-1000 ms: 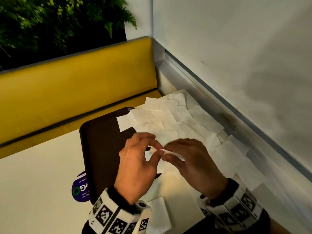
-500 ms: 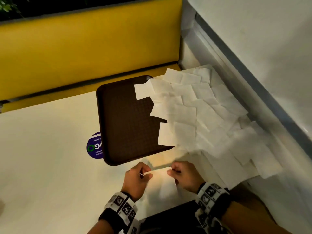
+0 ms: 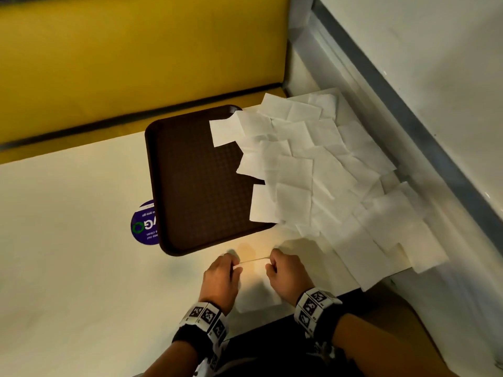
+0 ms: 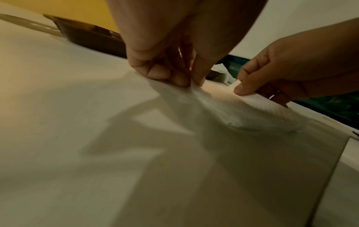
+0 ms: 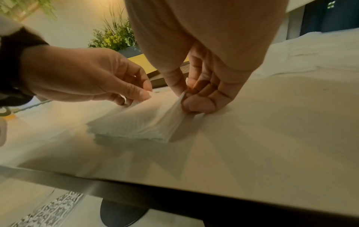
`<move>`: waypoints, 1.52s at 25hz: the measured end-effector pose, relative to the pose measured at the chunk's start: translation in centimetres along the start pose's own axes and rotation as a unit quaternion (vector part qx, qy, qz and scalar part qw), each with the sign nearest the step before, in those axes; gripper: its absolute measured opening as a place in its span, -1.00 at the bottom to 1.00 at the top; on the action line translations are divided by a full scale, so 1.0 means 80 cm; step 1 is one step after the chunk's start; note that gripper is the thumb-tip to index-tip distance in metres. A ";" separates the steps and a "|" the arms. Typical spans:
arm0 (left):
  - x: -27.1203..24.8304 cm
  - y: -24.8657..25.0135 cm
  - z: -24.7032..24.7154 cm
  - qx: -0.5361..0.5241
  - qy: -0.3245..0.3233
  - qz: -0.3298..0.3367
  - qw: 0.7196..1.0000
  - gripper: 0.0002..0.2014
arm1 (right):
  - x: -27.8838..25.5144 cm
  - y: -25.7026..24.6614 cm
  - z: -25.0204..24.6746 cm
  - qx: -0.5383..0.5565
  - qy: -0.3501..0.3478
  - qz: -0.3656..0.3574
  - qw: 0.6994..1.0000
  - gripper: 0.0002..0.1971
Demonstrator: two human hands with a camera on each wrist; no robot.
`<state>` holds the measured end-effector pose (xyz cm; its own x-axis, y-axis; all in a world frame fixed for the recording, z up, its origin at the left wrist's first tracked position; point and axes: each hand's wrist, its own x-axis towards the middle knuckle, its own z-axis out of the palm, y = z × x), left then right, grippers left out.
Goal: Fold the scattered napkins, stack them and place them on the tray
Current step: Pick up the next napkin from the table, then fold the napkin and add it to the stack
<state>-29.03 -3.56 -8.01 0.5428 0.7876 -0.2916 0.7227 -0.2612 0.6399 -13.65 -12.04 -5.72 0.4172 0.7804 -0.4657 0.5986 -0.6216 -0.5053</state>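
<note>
Both hands hold one white napkin [image 3: 257,292] near the table's front edge. My left hand [image 3: 233,265] pinches its far left corner between thumb and fingers. My right hand [image 3: 270,265] pinches the far right corner. The napkin [image 4: 252,113] [image 5: 139,122] slopes down from the raised far edge to the table. A dark brown tray [image 3: 190,186] lies just beyond the hands. Several unfolded white napkins [image 3: 321,170] spread from the tray's right side across the table to the wall.
A round purple sticker [image 3: 144,224] peeks out from under the tray's left edge. A yellow bench back [image 3: 136,58] stands behind the table. A white wall with a grey ledge [image 3: 394,110] runs along the right. Bare white table [image 3: 68,254] stretches to the left.
Both hands drew back from over the tray to the table's front edge, still pinching the napkin between them. The head view tilted down.
</note>
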 end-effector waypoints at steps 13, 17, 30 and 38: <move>0.147 0.176 0.000 0.207 -0.015 0.081 0.975 -0.53 | -0.049 0.088 -0.135 0.143 0.015 0.107 0.984 -0.89; 0.222 0.208 0.019 0.226 -0.045 -0.045 0.972 -0.35 | -0.073 0.133 -0.169 0.174 0.038 0.144 0.973 -0.89; 0.227 0.211 0.033 0.355 -0.058 0.047 0.932 -0.60 | -0.049 0.155 -0.173 0.242 0.090 0.138 0.956 -0.87; 0.204 0.202 0.065 0.343 -0.051 0.216 0.913 -0.55 | -0.046 0.156 -0.160 0.230 0.097 0.103 0.963 -0.82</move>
<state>-6.26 2.21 -6.13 0.8518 0.4824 -0.2042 0.5115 -0.8501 0.1253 1.03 -21.76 -1.04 0.6406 0.6082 -0.4687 0.1423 -0.6938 -0.7059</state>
